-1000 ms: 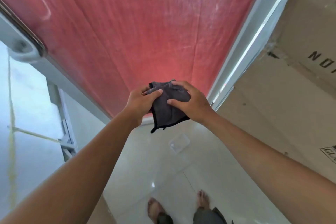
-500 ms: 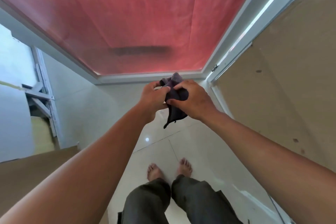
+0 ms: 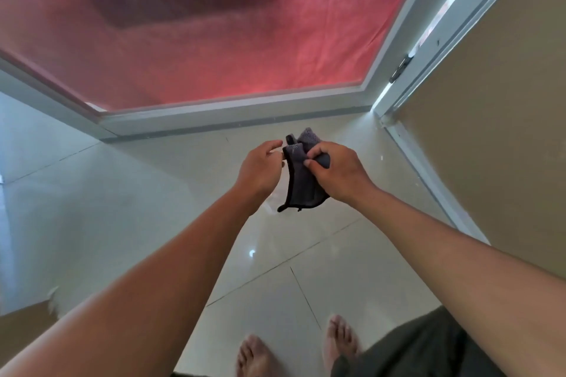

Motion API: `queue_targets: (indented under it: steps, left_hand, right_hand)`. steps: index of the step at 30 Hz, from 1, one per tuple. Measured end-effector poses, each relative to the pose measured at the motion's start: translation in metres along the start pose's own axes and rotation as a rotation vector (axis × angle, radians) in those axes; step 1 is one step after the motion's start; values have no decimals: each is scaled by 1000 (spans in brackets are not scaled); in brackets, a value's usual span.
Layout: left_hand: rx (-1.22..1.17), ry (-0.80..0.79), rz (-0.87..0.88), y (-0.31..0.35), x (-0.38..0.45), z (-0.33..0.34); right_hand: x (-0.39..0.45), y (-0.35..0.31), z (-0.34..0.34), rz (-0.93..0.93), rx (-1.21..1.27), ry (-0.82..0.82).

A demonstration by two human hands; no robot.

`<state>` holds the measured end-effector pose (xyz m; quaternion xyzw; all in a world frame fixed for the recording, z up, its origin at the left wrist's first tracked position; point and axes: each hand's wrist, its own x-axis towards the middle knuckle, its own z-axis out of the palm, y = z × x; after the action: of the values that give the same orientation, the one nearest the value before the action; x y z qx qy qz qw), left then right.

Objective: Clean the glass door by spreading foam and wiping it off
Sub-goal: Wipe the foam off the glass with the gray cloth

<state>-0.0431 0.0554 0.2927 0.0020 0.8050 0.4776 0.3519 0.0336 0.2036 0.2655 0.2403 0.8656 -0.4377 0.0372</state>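
Holding one dark grey cloth [image 3: 301, 180] out over the floor tiles [image 3: 153, 199], both hands at about the same reach. My right hand [image 3: 338, 173] has it: thumb and curled fingers pinch the bunched upper part, and the rest hangs down from that grip, long axis running top to bottom, dark hem at the lower end. My left hand [image 3: 260, 170] sits just beside the cloth's left edge, fingers curled toward it; whether they actually pinch the hem or only brush it I cannot tell from this angle.

Relation that matters: the glass door [image 3: 199, 34] lies ahead of and above the cloth, well apart from it, nothing touching the pane. The glass reads pinkish red with one dark smear-shaped band across its upper part; I can't say if that is foam, residue or a shadow. Neither hand looks nearer to the glass, though the right one carries the load, so I judge it is the one to lead the wipe.

Count: one cloth, one door pane, one white frame [image 3: 239, 107] around it, two hands, two bare feet [image 3: 254, 358] at the bottom edge. No foam can or bottle in view.
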Motion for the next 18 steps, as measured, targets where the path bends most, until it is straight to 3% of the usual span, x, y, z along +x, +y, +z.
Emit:
queue_targets:
  steps: [4,8,11,14,18]
  left_hand:
    - [383,101,142,-78,53,13]
    - [777,-10,252,-137,89,23]
    - [859,-52,244,-165,106,34]
    - [888,34,294,-181,123,40]
    - [870,96,354,-184,136,41]
  right_hand:
    - [33,59,38,-88,-131,-126]
    - [60,96,67,-250,-349,-273]
    - [78,109,85,-328,-420,-322]
    - [94,123,105,-338,-426,-295]
    - [103,135,132,-107,-198,-116]
